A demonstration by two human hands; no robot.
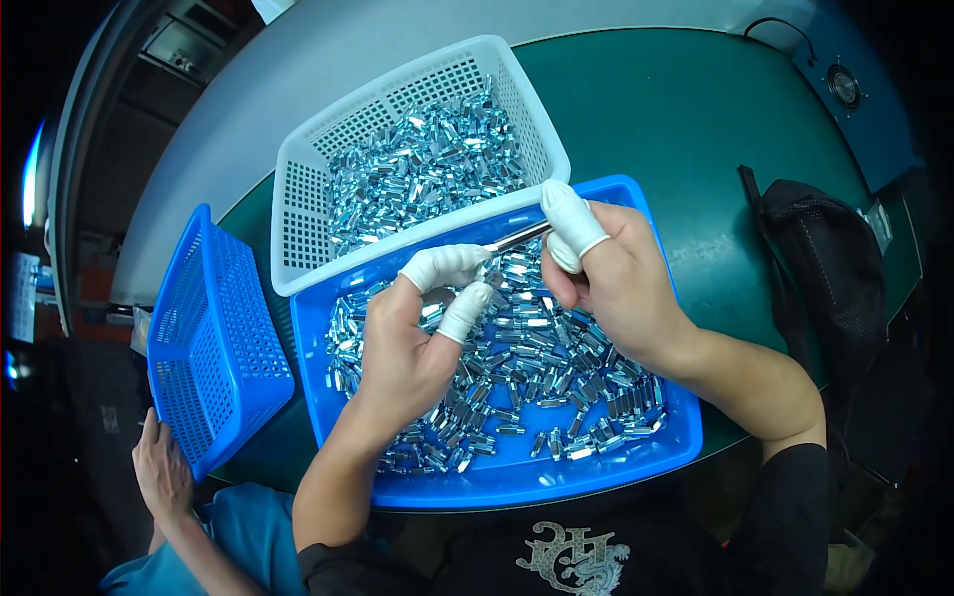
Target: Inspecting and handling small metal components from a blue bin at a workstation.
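Observation:
Above the blue tray (517,489), my right hand (626,268) pinches a slim metal rod (521,238) between thumb and forefinger, both in white finger cots. The rod slants down to the left toward my left hand (407,333). My left thumb and forefinger, also in white cots, close on a small shiny metal fitting (486,270), partly hidden by the fingertips. At that fitting the rod's left end meets my left fingertips; whether it goes inside cannot be made out. Many similar hexagonal metal fittings (537,377) lie loose in the tray below both hands.
Behind the tray, a white perforated basket (552,149) holds a heap of similar fittings (427,164). To the left, another person's hand (162,467) touches a tilted blue basket (263,343). A black mesh bag (825,258) and a blue box (855,84) sit right on the green table (686,109).

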